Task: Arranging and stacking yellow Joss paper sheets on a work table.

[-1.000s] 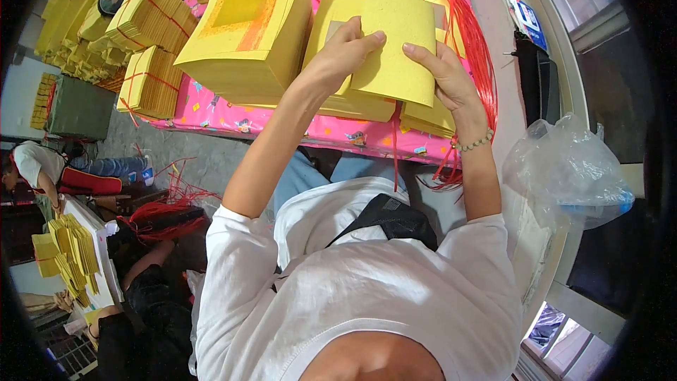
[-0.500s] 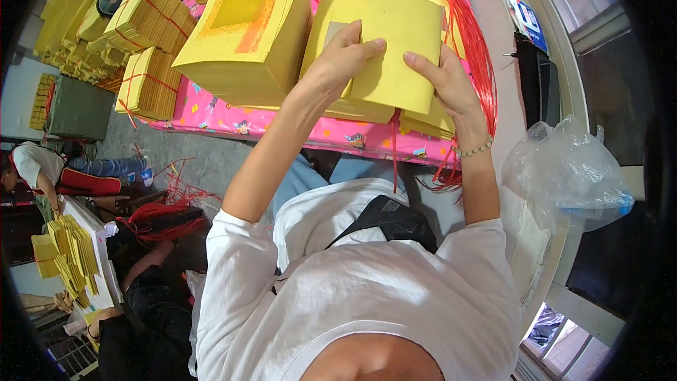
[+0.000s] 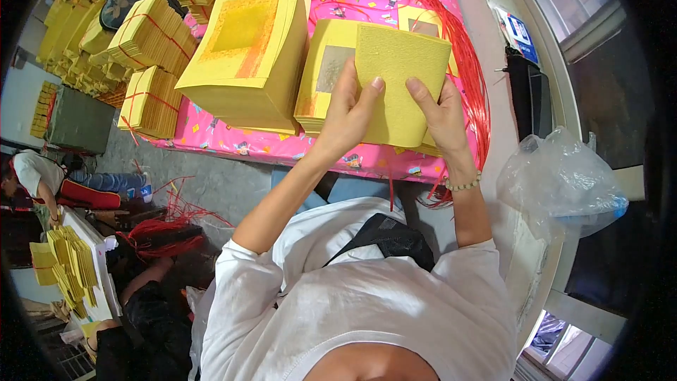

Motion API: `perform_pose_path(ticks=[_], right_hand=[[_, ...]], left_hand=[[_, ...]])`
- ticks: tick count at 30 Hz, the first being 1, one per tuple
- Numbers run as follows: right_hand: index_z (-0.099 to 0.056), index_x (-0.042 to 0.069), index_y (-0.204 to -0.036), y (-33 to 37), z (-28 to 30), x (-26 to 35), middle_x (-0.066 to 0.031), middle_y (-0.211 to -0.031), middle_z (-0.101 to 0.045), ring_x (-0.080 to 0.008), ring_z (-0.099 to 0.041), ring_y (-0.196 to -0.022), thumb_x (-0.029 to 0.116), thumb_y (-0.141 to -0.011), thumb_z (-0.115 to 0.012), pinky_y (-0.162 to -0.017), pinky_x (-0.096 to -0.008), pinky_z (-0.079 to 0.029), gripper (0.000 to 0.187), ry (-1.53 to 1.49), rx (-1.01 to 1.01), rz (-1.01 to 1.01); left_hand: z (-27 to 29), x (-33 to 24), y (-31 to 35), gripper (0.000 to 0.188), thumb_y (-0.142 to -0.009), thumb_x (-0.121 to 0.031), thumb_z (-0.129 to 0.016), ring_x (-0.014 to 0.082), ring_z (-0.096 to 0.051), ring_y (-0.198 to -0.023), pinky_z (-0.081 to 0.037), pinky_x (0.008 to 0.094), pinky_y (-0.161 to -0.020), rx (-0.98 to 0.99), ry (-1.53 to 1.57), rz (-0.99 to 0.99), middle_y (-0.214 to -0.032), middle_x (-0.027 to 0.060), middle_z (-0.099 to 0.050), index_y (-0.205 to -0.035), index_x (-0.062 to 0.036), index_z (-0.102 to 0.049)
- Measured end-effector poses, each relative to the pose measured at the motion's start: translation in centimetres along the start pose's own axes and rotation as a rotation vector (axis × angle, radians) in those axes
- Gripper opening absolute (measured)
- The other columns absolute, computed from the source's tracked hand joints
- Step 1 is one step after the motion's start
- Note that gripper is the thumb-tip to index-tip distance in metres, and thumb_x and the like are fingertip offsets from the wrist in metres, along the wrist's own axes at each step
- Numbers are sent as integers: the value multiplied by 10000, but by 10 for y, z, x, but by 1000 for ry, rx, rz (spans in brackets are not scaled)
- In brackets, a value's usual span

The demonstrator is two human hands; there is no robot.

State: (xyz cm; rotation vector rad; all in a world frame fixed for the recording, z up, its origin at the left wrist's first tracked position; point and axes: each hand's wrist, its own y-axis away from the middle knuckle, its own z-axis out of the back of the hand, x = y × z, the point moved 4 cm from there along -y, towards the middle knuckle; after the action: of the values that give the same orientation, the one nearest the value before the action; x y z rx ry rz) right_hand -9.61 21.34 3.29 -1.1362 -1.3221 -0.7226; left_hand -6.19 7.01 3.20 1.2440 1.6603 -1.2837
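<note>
Between my two hands is a stack of yellow paper, its plain rough side facing up. My left hand grips its left edge, thumb on top and fingers behind. At the right edge my right hand holds it the same way, a beaded bracelet on the wrist. Under and left of it lies a lower pile of yellow sheets with a silver-grey square printed on top. A taller pile of yellow paper, printed with an orange-bordered gold square, stands further left.
A pink patterned cloth covers the table. Long red strings hang along its right side. Tied yellow bundles stand at the left. A clear plastic bag sits by the window. Another person is at a white table, lower left.
Both hands have drawn the paper stack nearer to me and straightened it. My left hand has slid lower along its edge, and more of the grey square beneath shows.
</note>
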Motion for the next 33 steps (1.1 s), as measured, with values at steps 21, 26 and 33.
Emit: perform_pose_path(ticks=[21, 26, 33], right_hand=[[-639, -1, -1027, 3, 28, -4, 14, -878, -645, -22, -545, -772, 224, -956, -562, -682, -192, -436, 249, -55, -260, 58], [-631, -2, -1020, 10, 57, -13, 18, -863, -640, -25, -557, -767, 223, -950, -571, -673, -196, -454, 243, 9, -221, 36], [-649, -20, -1042, 26, 60, -14, -53, -897, -678, -87, -635, -772, 242, -900, -642, -665, -229, -519, 298, 84, -91, -171]], left_hand=[[-7, 16, 12, 375, -951, -88, -503, 120, -526, -1100, -400, 279, -944, 26, 1, 224, -1219, 58, -566, -1316, -33, -432], [-14, 20, 9, 331, -943, -75, -498, 127, -542, -1062, -407, 285, -927, 52, -45, 289, -1162, 71, -587, -1266, -24, -453], [-24, 25, -6, 312, -931, -53, -485, 154, -563, -1033, -427, 308, -903, 71, -46, 266, -1138, 103, -594, -1238, -6, -453]])
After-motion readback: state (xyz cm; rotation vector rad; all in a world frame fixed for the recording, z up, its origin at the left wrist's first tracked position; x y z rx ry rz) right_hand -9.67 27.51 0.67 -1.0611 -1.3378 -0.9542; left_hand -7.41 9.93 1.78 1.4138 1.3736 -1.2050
